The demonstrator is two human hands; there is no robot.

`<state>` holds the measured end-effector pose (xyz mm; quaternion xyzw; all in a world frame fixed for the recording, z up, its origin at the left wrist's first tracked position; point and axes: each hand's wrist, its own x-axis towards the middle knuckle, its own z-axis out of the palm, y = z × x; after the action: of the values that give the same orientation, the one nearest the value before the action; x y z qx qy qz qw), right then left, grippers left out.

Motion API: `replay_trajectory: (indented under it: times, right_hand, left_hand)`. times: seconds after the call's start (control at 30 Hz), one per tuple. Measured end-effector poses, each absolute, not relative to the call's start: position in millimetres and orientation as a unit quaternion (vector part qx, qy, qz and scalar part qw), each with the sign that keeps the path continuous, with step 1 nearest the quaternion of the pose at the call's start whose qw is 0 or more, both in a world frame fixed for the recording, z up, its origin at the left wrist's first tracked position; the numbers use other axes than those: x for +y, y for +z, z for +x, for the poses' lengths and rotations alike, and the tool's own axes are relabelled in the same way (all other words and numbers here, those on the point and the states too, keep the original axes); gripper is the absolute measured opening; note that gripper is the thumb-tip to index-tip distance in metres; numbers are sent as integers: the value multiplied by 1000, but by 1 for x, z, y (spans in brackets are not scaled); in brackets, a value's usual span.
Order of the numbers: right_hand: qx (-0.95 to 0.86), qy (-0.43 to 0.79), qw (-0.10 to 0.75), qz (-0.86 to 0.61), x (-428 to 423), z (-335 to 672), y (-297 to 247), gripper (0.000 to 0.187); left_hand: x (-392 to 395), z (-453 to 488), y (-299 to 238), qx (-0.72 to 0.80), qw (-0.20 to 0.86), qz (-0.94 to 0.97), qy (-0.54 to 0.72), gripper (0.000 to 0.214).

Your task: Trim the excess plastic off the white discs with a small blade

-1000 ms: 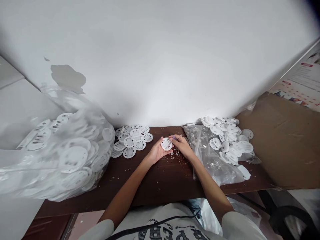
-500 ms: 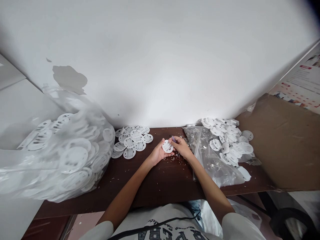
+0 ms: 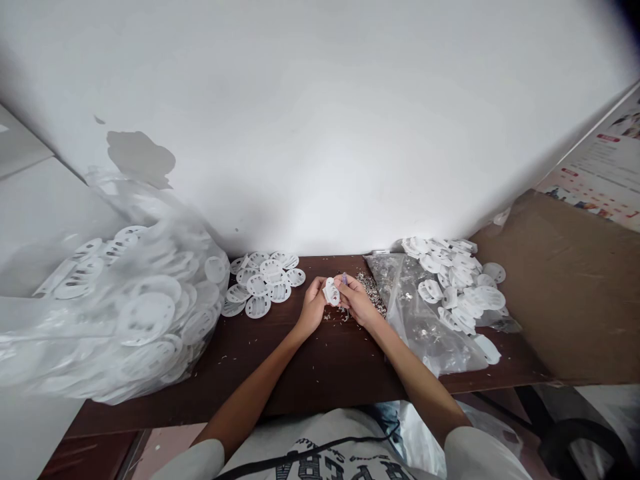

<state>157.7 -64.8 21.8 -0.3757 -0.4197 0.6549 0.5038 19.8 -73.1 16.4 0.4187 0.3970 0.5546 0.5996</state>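
Note:
My left hand (image 3: 313, 303) is closed on the edge of a round white plastic disc (image 3: 331, 293) with slots in it. The disc is tilted, so it looks narrow from here. From the other side, the fingers of my right hand (image 3: 356, 298) meet the disc. That hand is also closed round a slim tool with a see-through purple handle (image 3: 345, 278); its tip is too small to make out. Beside and below my right hand, small metal pieces (image 3: 371, 293) lie heaped and scattered on the dark table.
Slotted white discs (image 3: 259, 285) lie in a loose pile left of my hands. Farther left bulges a clear bag (image 3: 150, 313) full of discs. To the right, a plastic bag (image 3: 420, 333) lies flat near another disc heap (image 3: 457, 280). Cardboard (image 3: 575, 287) stands at the right edge.
The disc has turned from facing me to a steep tilt. Both hands have drawn closer round it, and the purple handle now stands more upright.

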Motion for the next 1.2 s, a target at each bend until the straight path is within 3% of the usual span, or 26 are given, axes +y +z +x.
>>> replay_trajectory:
  times: [0.47,0.7,0.9,1.2]
  right_hand:
    - [-444,639,513,-363,-67,155,18,35]
    - [-460,642,509,-342,-70,156,21,31]
    - [-450,655,510,-330,-70,155,20,30]
    - [-446,653,506,-343,-70,155,23,27]
  left_hand:
    - [-74,8,16,490,439,537,528,6]
    - [-71,2,27,480,403,582,519,13]
    - [-69,2,20,490,301,652,495,10]
    - [-69,3,9,492,295,653,495,5]
